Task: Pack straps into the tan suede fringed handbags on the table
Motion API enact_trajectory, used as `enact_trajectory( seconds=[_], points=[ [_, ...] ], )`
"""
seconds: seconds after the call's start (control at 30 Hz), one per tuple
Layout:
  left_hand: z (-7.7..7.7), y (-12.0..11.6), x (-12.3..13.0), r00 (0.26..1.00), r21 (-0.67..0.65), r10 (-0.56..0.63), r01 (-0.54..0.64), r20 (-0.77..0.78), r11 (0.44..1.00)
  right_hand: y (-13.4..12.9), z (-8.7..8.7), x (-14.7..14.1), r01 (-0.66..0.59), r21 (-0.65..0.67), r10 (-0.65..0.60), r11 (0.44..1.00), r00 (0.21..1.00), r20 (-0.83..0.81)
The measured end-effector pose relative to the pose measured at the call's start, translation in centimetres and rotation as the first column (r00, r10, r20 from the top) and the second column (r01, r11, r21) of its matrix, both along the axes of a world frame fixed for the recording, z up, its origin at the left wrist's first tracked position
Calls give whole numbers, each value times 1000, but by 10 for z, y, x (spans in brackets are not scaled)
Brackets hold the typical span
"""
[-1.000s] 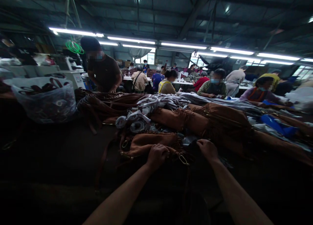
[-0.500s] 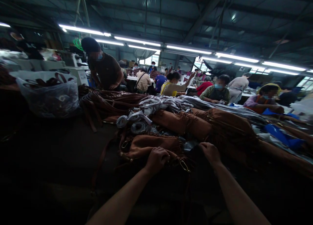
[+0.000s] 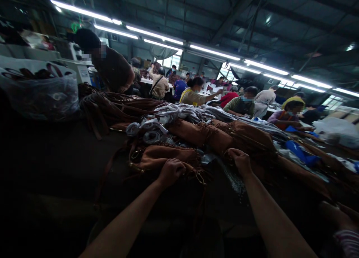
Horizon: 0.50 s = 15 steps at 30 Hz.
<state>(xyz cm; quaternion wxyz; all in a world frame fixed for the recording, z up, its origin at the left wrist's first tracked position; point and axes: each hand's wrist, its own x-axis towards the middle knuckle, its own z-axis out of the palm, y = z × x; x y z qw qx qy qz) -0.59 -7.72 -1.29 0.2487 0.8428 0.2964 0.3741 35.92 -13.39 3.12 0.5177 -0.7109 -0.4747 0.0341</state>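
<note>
A brown fringed handbag point(image 3: 157, 157) lies on the dark table before me. My left hand point(image 3: 171, 172) rests on its near right side, fingers curled closed over the edge. An oval gold clasp point(image 3: 201, 178) shows just right of those fingers. My right hand point(image 3: 240, 161) is by the pile of brown bags point(image 3: 193, 133), its thumb and fingers pinched together. What they hold, if anything, is too small and dark to make out. Clear plastic with small pale bits point(image 3: 235, 179) lies below and left of it.
Brown straps point(image 3: 117, 104) and grey-wrapped straps point(image 3: 182, 111) are heaped behind the bags. At left stands a clear plastic sack point(image 3: 42, 97). A co-worker's hand point(image 3: 338, 215) in a striped sleeve enters at lower right. Blue material point(image 3: 303, 153) lies right. Several people sit or stand beyond.
The view has turned slightly right. My right hand has moved away from the plastic, toward the bag pile, and the plastic's pale bits now show. A co-worker's hand has appeared at lower right.
</note>
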Motion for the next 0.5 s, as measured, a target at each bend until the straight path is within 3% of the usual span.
enact_trajectory(
  seconds=[0.3,0.5],
  points=[
    [-4,1,-2,1000,29,12,-12,11,1000,-15,29,-8,7,63,-10,998,999,51],
    [-6,2,-2,999,21,12,-13,36,1000,-25,54,-34,-26,98,13,995,991,133]
  ],
)
